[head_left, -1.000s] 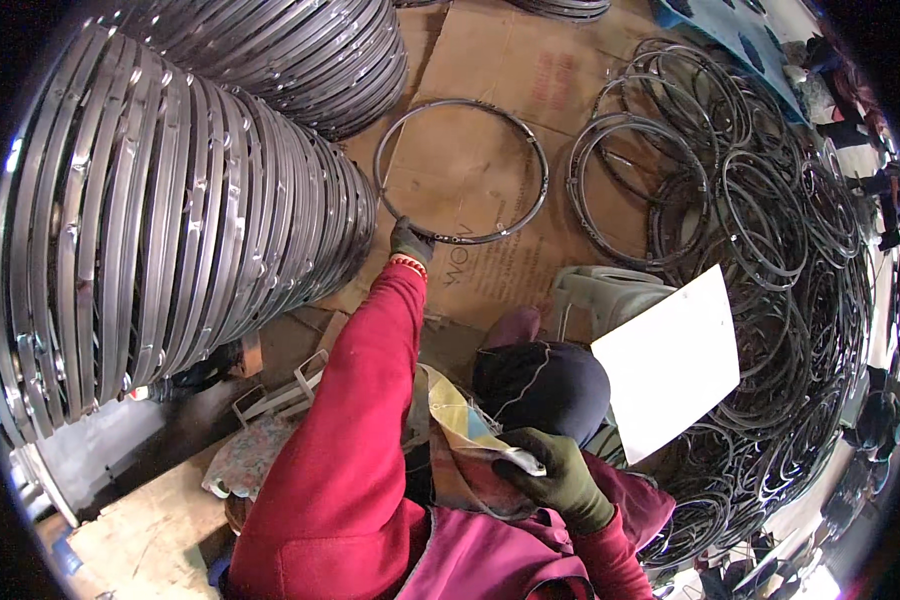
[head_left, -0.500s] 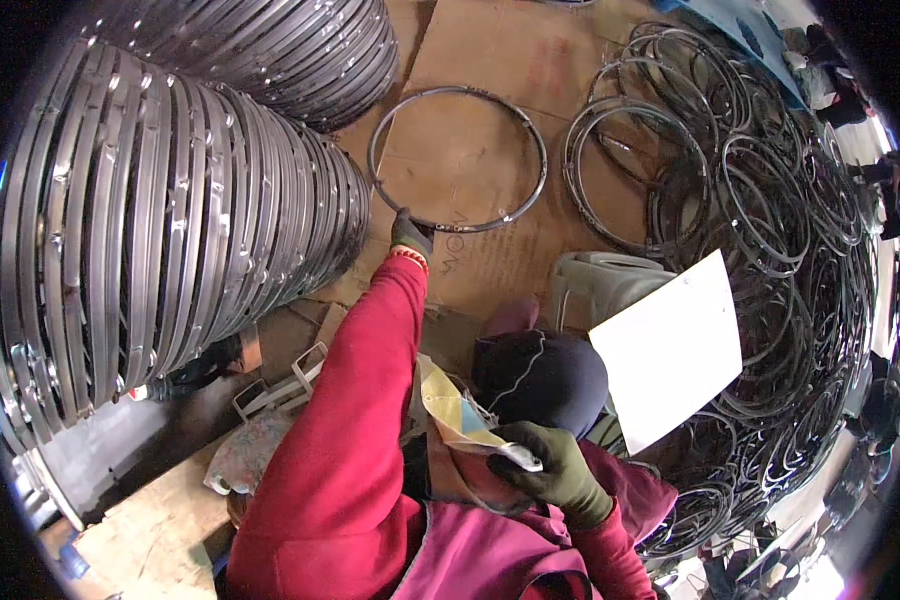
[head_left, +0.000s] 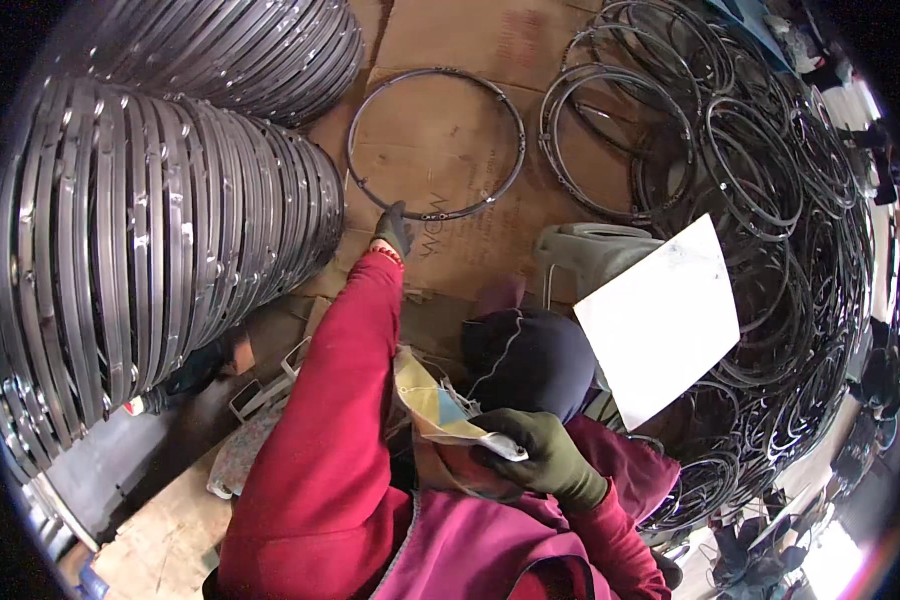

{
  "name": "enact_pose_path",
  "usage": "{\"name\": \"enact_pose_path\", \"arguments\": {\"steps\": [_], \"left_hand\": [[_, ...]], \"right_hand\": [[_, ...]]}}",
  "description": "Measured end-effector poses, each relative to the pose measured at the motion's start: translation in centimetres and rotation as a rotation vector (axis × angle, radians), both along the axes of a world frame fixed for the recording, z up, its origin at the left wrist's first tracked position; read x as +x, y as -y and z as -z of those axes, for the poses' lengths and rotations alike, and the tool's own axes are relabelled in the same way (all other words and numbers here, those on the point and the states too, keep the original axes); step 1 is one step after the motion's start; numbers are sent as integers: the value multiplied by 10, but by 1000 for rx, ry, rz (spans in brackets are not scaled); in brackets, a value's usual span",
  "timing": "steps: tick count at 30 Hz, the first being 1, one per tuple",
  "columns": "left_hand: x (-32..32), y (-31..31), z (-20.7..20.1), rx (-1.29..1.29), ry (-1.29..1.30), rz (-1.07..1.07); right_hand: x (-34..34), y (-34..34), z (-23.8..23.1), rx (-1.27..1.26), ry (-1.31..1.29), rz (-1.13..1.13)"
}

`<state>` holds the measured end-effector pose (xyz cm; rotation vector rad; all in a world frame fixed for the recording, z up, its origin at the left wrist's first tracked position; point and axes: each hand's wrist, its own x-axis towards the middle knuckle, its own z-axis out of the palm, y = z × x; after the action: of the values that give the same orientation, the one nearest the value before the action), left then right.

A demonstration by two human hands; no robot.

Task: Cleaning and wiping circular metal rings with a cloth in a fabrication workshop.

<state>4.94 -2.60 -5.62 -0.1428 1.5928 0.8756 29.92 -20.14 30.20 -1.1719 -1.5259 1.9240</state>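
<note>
My left hand point(head_left: 394, 229), in a dark glove, reaches forward at the end of a red sleeve. Its fingers are closed at the near left edge of a thin dark metal ring point(head_left: 520, 150), which is over the brown cardboard point(head_left: 425, 165). Close to my body, my right hand point(head_left: 548, 457) wears an olive-green glove. It grips a folded cloth point(head_left: 440, 418) with yellow, white and light-blue areas; the cloth's lower part is partly hidden by the glove.
Large coils of stacked metal hoops point(head_left: 160, 230) stand on the left. On the right are a loose heap of dark rings point(head_left: 770, 330), a grey plastic stool point(head_left: 585, 255) and a tilted white sheet point(head_left: 660, 320). A dark rounded thing point(head_left: 530, 365) is near my lap.
The whole view has shifted slightly, so things appear a little further up and left. My left hand stays at the ring and my right hand keeps the cloth.
</note>
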Motion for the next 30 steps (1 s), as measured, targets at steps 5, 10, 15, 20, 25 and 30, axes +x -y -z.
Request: {"name": "enact_pose_path", "arguments": {"steps": [5,10,15,20,25,30], "left_hand": [[13,3,36,-8,-44,796],[-97,-36,59,478,-519,1218],[132,-34,8,335,46,783],[190,-73,24,42,158,753],[209,-99,109,94,358,530],[245,-110,129,302,339,349]], "right_hand": [[0,-1,5,-53,28,70],[-23,7,-11,296,-55,-47],[-1,25,36,354,124,-37],[-2,20,43,501,62,-15],[6,31,50,610,3,-29],[8,26,50,602,-191,94]]}}
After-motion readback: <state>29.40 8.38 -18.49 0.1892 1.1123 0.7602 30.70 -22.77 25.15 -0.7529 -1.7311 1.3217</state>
